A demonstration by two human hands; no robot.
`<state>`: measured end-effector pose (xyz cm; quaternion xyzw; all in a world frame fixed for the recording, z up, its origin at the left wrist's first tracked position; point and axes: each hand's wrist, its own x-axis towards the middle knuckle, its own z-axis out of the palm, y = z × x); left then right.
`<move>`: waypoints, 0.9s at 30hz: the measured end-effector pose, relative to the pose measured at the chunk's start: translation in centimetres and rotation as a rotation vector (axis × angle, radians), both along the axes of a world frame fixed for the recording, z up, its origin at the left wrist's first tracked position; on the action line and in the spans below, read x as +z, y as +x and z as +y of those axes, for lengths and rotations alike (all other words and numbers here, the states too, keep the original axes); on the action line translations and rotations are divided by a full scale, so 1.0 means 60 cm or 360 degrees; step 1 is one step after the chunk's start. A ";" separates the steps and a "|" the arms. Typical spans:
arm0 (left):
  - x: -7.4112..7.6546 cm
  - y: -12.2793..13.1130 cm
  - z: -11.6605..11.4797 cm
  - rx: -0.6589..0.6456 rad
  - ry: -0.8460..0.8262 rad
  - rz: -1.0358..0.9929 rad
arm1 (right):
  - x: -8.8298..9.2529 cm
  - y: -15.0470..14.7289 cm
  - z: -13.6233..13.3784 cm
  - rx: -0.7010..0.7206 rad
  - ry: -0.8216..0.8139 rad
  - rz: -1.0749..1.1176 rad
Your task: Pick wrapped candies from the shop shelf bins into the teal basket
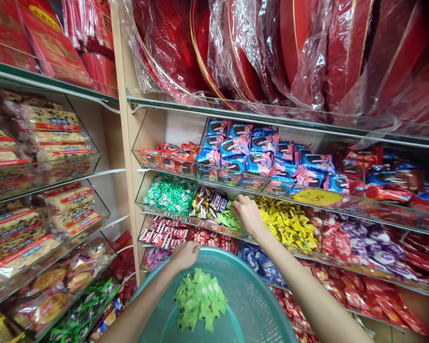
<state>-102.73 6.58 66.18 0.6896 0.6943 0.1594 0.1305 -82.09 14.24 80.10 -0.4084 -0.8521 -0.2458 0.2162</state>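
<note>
My left hand (186,256) is closed on the far rim of a teal plastic basket (259,297). A pile of light green wrapped candies (201,297) lies on the basket's bottom. Beyond it, my right hand (248,215) reaches into a shelf compartment, over more light green candies (226,219). Its fingers curl downward and the fingertips are hidden, so what they hold cannot be made out. Left of that hand are dark-wrapped chocolate bars (210,202). Yellow wrapped candies (288,223) fill the compartment on its right.
Glass-fronted shelves hold green-and-white candies (169,194), blue-and-pink cookie packs (236,147) and purple-and-white sweets (373,243). A yellow price tag (318,196) reads 28. Packaged pastries (53,119) stand on the left. Plastic-wrapped red round trays (232,47) line the top shelf. An upright wooden panel (125,138) divides the shelves.
</note>
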 end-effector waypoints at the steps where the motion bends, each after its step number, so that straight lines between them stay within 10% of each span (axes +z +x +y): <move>1: -0.001 -0.001 0.000 0.0000 -0.0002 0.0000 | 0.001 0.002 -0.003 0.0025 0.0020 0.0034; 10: 0.007 0.006 -0.001 0.0016 -0.0040 0.0044 | 0.002 0.003 -0.091 0.0619 -0.0252 0.0592; 21: -0.004 0.013 -0.002 0.0023 -0.0116 0.0075 | -0.235 -0.021 -0.128 0.0512 -0.1024 0.0274; 27: -0.011 0.023 0.004 -0.0044 -0.0131 0.0115 | -0.278 -0.013 -0.140 0.0266 -0.0848 0.0117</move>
